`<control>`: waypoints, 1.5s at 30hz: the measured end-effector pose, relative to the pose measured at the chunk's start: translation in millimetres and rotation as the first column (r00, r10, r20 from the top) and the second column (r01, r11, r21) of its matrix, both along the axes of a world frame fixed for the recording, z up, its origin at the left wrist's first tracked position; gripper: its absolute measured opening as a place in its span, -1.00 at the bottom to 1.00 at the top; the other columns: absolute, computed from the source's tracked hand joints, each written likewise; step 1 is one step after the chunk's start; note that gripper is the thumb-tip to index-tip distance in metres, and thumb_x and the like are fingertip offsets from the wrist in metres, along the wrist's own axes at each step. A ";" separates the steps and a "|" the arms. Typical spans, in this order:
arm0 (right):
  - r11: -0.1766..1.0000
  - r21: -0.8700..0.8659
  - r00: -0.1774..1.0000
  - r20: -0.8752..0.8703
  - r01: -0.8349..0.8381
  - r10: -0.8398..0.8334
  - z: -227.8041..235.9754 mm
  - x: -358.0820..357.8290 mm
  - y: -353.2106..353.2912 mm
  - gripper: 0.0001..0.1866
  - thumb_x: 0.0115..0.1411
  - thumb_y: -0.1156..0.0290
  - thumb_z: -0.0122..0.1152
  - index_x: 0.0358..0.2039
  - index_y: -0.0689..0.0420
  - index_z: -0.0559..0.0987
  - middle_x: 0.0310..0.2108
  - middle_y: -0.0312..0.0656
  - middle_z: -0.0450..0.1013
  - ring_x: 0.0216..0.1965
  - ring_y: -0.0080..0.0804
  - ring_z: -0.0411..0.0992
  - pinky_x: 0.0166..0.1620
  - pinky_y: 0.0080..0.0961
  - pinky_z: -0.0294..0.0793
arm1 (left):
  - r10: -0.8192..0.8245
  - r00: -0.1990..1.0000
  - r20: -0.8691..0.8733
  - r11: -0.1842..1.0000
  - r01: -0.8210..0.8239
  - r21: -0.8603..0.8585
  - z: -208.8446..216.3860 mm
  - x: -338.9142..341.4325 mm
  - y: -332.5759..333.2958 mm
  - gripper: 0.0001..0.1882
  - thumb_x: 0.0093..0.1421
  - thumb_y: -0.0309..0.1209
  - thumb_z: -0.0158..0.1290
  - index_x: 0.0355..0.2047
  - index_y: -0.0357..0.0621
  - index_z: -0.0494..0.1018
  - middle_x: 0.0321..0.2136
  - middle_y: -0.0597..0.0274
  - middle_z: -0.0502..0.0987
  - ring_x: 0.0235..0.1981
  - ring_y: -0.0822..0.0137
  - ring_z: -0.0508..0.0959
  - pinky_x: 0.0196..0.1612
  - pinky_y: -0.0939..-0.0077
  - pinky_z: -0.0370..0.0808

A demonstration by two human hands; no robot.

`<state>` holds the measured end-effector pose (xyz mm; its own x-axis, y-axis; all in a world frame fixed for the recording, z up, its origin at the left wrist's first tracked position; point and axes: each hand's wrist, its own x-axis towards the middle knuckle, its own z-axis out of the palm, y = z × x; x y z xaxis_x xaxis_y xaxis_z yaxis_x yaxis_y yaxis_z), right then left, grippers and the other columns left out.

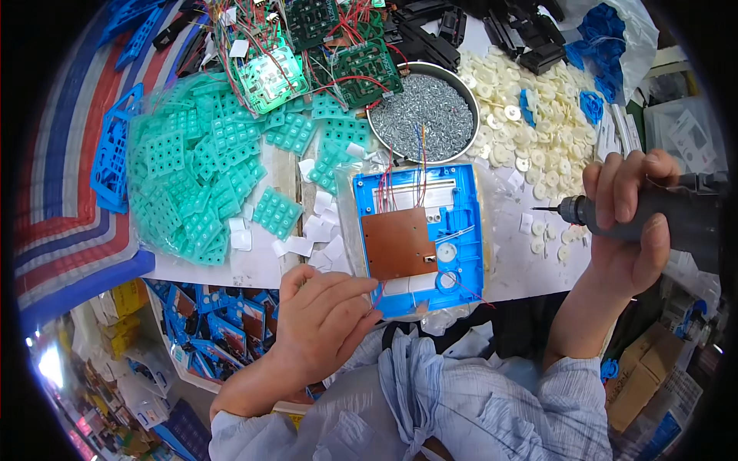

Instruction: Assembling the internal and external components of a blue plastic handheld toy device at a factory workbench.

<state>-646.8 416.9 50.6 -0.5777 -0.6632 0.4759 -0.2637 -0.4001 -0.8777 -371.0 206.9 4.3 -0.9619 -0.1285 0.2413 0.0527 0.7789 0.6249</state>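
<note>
In front of me an open blue plastic housing lies on the table, a brown circuit board inside it and thin coloured wires running out. My left hand is at its lower left edge, fingertips and thumb closing on the rim beside a red wire. What lies under those fingertips is partly hidden. To the right, my right hand wraps round a dark electric screwdriver. Its thin bit points left and stays apart from the housing, above some small cream discs.
A round metal bowl of small screws stands behind the housing. Green rubber keypads are heaped left, green circuit boards with wires behind them. Cream discs and black plastic parts lie back right. A bin of blue assemblies stands lower left.
</note>
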 end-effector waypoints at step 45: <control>0.995 0.018 0.988 0.124 -0.098 0.095 -4.2 37.6 -26.4 -0.49 0.22 0.06 0.26 0.04 0.04 0.36 -0.48 -0.43 0.32 -0.55 -0.63 0.23 -0.33 -0.54 0.22 | -0.208 0.975 0.074 0.899 0.220 -0.378 -11.3 -31.6 -4.7 -0.75 0.06 -0.49 0.13 -0.21 -0.14 0.59 -0.04 0.23 0.64 0.08 0.29 0.58 0.01 0.14 0.29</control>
